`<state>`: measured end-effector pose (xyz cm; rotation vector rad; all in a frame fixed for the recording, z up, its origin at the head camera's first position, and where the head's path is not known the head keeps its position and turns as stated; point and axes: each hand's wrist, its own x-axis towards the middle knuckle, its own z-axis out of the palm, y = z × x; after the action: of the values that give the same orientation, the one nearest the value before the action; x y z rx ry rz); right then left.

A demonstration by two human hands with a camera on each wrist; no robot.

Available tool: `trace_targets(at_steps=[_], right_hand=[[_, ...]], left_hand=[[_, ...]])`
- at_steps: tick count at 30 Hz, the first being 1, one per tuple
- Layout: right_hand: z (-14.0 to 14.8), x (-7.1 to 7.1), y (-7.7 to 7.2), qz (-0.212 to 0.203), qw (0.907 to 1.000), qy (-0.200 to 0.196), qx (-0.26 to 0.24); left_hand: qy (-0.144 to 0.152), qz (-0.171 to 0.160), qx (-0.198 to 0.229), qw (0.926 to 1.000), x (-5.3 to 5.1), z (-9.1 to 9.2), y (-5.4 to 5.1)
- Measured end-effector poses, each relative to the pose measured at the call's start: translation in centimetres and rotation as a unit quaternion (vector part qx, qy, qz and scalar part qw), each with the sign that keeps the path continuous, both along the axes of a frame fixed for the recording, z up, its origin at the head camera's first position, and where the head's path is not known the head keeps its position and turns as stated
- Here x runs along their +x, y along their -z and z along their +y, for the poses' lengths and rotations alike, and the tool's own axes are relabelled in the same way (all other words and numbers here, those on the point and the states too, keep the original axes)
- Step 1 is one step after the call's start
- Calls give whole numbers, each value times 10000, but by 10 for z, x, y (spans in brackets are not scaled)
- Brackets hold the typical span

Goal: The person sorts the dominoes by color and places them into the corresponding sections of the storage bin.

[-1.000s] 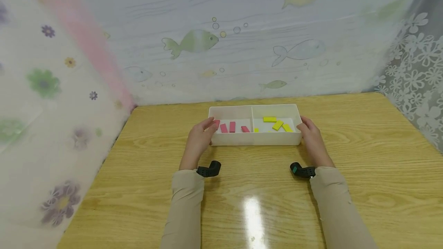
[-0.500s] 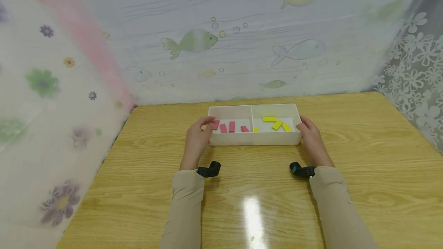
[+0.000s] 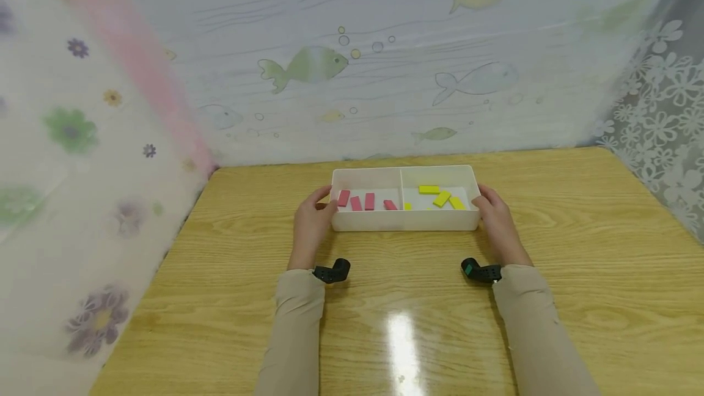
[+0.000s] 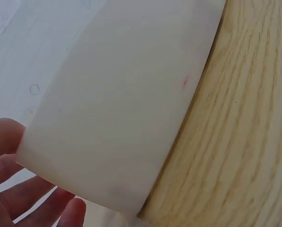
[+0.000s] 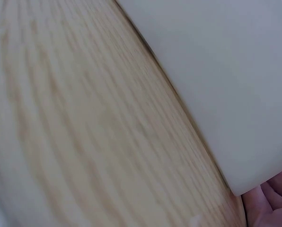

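A white two-compartment plastic box sits on the table, with pink rectangular pieces in its left half and yellow ones in its right. My left hand is at the left end, its thumb at the front corner and its fingers along the outside. In the left wrist view those fingers are spread, with gaps between them; the box partly hides them. At the other end my right hand holds the corner, thumb at the front rim. Most of its fingers are behind the box in the right wrist view.
The wood-grain table extends in front and to both sides. Behind it hangs a fish-patterned curtain. Flowered cloth covers the left side, and white lace hangs at the right. A black wrist camera projects from the left sleeve.
My left fingers have drawn back from inside the rim to the outside of the left wall, uncovering the leftmost pink piece. The box and my right hand stay nearly still.
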<state>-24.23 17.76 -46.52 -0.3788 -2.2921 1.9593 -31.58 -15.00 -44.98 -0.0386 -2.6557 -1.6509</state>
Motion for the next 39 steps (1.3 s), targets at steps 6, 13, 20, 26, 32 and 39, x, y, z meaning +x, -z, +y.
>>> trace_targets(at_steps=[6,13,20,26,32,39], right_hand=[[-1,1,-1,-10,10000,-23,-26],[-1,1,-2,-10,10000,-58,-61],[1,0,0,5,9988,-452,-203],[6,1,1,38,9967,-722,-374],[9,0,-2,47,9953,-900,-341],[12,1,1,47,9925,-1159,-394]], left_hand=[[275,-205,800,9962,-3,-3,12],[899,-558,2419,9645,-4,-7,25],[1357,-261,3125,9398,-7,-10,36],[1646,-258,3271,9302,-8,-9,38],[1923,-214,3094,9310,-2,-12,24],[1969,-238,3034,9320,-4,-19,35]])
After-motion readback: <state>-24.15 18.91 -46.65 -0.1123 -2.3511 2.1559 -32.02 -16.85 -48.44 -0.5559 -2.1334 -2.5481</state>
